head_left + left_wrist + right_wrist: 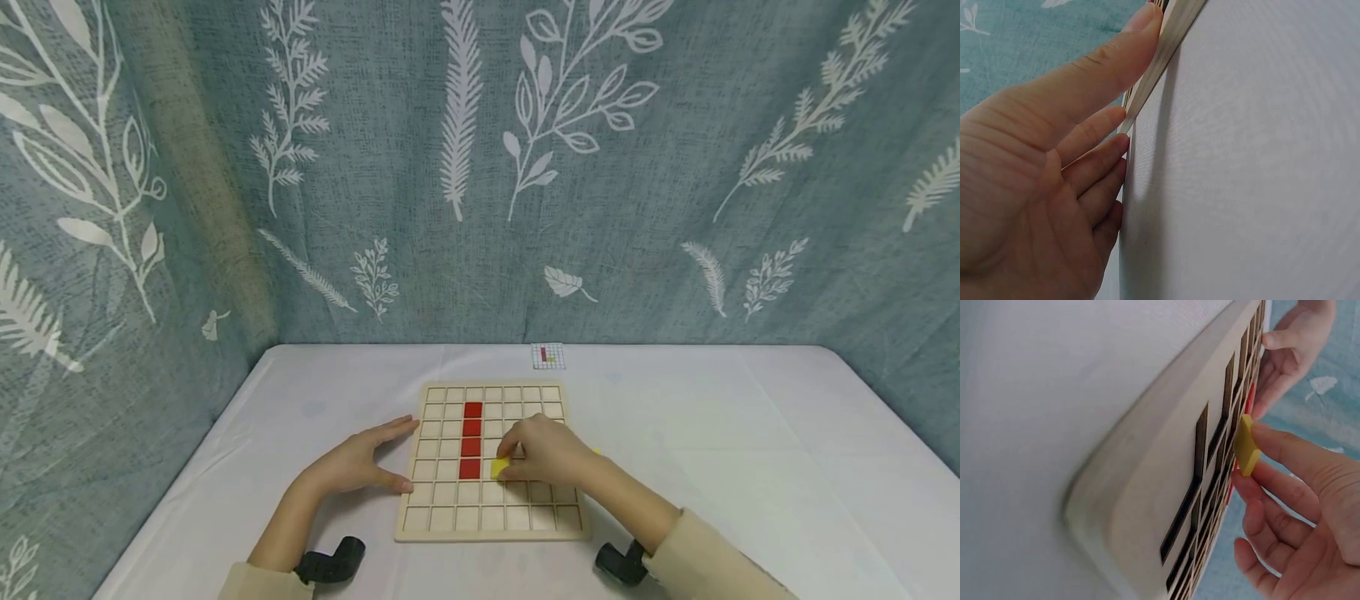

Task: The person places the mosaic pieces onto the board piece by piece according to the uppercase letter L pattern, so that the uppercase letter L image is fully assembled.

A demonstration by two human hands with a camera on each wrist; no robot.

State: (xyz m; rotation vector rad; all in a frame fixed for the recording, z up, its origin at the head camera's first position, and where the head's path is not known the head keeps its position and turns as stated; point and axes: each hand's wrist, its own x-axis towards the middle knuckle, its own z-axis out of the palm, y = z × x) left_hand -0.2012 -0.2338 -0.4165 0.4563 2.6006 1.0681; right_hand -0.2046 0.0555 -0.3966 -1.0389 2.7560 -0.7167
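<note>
A wooden grid board (491, 537) lies on the table, with several red square tiles (470, 447) in one column of its cells. My right hand (551, 451) pinches a yellow square tile (499, 468) between thumb and fingers, over the cells just right of the lowest red tile. In the right wrist view the yellow tile (1247, 447) stands tilted at the board's surface; whether it touches a cell I cannot tell. My left hand (351, 463) rests at the board's left edge with fingers spread, and in the left wrist view its thumb (1107, 69) lies against the wooden rim.
A small printed card (548, 357) with a grid, a red column and a yellow patch lies behind the board. Something yellow (597, 451) peeks out beside the right wrist, mostly hidden. White cloth (720, 450) covers the table, and a patterned curtain (480, 275) hangs behind it.
</note>
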